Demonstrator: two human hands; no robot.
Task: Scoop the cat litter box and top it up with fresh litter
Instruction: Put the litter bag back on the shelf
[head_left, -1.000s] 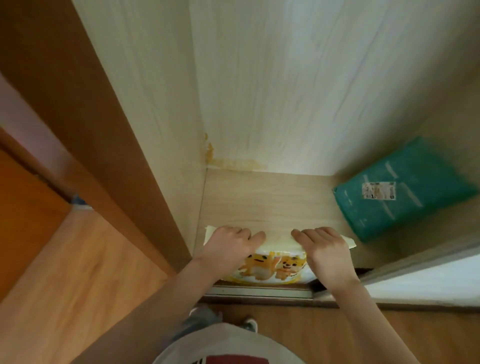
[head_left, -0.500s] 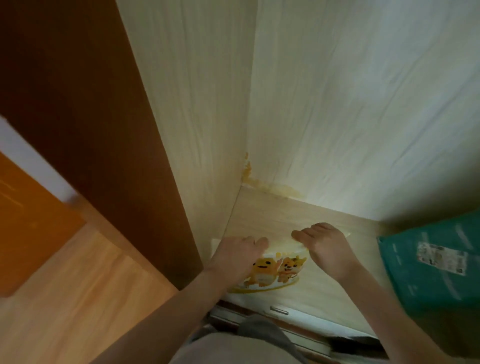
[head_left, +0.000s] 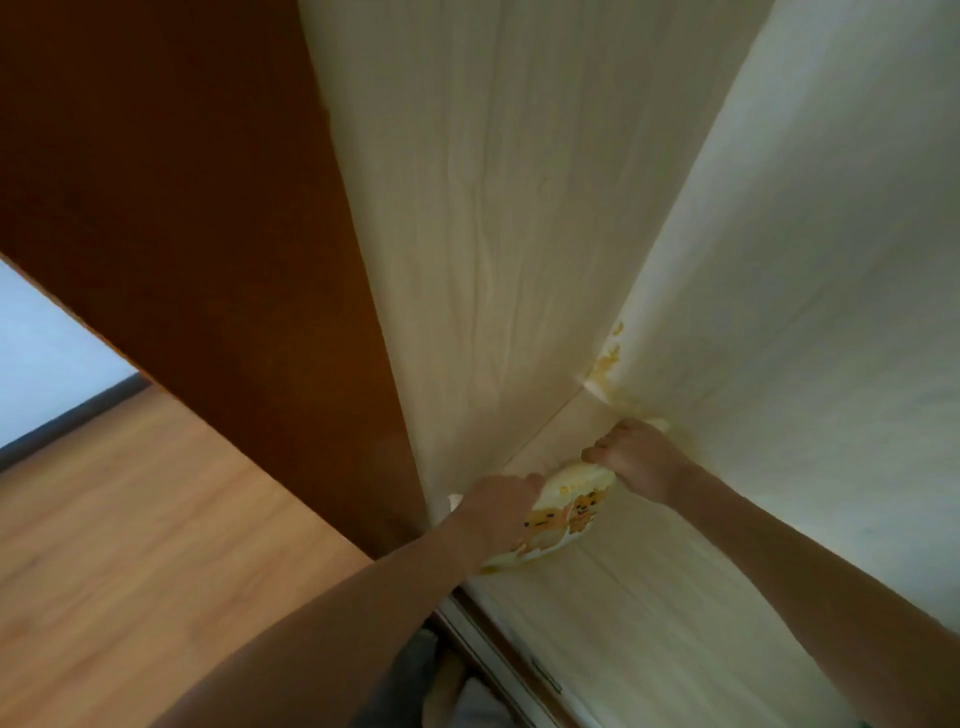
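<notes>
Gripping the litter bag (head_left: 569, 512) from both ends, you've got it down on the floor of the pale wood closet (head_left: 649, 587), tucked close to the closet's back left corner. Your left hand (head_left: 497, 512) has its fingers curled over the bag's near end, close to the closet's left wall, and your right hand (head_left: 636, 457) is clenched round the far end, up against the back wall where there's a yellowish stain (head_left: 605, 364) in the corner. Can't tell what's inside the bag or how full it is, since it's bunched up between your hands and only the middle shows. What does show is pale yellow plastic with a couple of orange cartoon cats printed on it, crumpled and bulging upward a bit. Outside the closet, to the left of its dark brown side panel (head_left: 208, 234), there's orange wood flooring (head_left: 130, 545).
</notes>
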